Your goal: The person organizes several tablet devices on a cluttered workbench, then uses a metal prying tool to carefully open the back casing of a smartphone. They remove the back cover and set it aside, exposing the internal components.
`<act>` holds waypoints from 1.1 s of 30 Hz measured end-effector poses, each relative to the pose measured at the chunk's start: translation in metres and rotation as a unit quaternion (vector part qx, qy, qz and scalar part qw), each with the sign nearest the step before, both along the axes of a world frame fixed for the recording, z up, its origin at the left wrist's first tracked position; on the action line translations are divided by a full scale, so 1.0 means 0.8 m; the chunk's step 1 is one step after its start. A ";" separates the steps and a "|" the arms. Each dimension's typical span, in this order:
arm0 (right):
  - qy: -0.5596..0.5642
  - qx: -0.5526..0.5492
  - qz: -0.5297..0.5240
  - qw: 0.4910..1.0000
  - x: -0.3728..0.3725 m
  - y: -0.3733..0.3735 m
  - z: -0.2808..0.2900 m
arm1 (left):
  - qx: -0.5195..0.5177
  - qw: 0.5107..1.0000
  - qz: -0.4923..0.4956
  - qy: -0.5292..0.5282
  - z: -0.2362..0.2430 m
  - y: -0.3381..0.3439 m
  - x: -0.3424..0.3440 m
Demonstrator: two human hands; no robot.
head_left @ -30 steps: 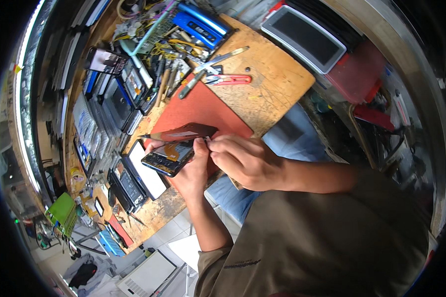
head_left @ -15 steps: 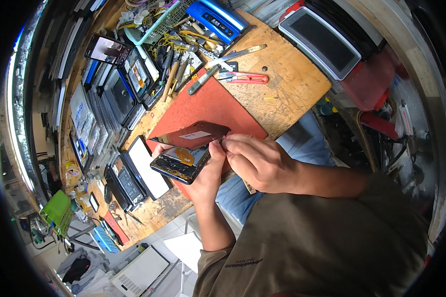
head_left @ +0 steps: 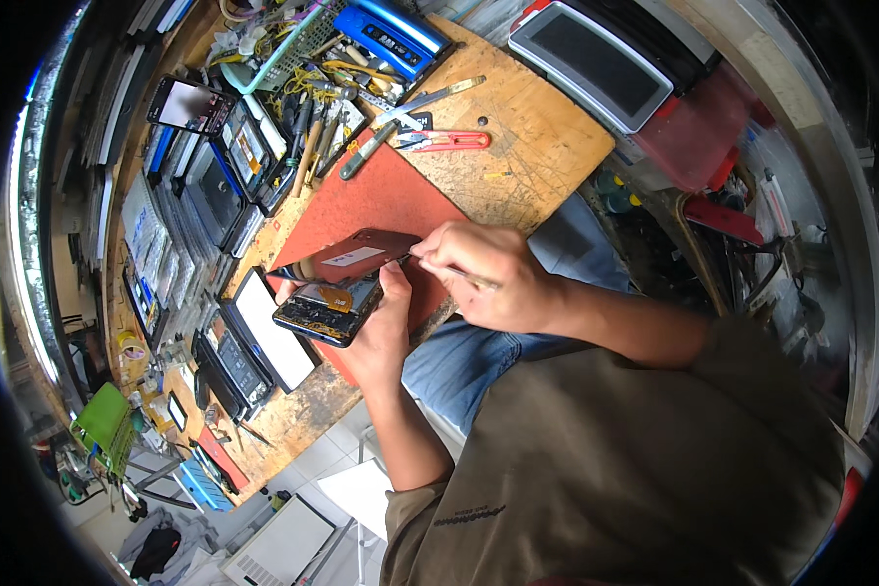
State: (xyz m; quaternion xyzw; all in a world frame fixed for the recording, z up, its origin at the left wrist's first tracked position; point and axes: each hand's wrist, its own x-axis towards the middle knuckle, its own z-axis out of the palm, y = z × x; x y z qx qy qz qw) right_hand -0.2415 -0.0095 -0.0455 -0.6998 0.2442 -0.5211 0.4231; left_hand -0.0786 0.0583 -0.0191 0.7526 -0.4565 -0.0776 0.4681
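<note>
My left hand (head_left: 381, 337) is closed round an opened smartphone (head_left: 313, 320), thumb along its right edge. The phone is tilted, with its dark inner parts and an orange flex cable (head_left: 336, 296) showing. A dark glossy phone panel (head_left: 386, 242) with a white label stands raised at its far side; whether the two are joined, I cannot tell. My right hand (head_left: 488, 278) pinches a slim pale tool (head_left: 477, 280), its tip at the panel's right end, near my left thumb. The tool's exact kind is unclear. Beneath lies a red mat (head_left: 400, 190).
On the wooden bench (head_left: 547, 137) lie a red-handled cutter (head_left: 449, 141) and a green-handled knife (head_left: 369, 151). Phone parts and a white panel (head_left: 269, 332) stand to the left. A lit phone (head_left: 190, 105), a blue device (head_left: 391, 39) and a tool basket (head_left: 303, 44) are farther back.
The whole view has shifted, so the bench appears farther left. My right hand has turned, and the pale tool's shaft now shows in it. My left hand still holds the opened smartphone.
</note>
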 end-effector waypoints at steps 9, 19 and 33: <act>0.014 -0.214 -0.040 0.976 -0.021 0.024 0.025 | 0.008 0.999 -0.003 0.048 0.002 0.000 0.002; 0.075 -0.230 -0.058 0.969 -0.005 0.014 0.015 | -0.009 0.999 -0.033 0.013 0.009 -0.010 0.002; 0.172 -0.180 -0.051 0.967 0.002 0.017 0.024 | 0.045 0.998 0.025 -0.026 0.019 -0.011 -0.008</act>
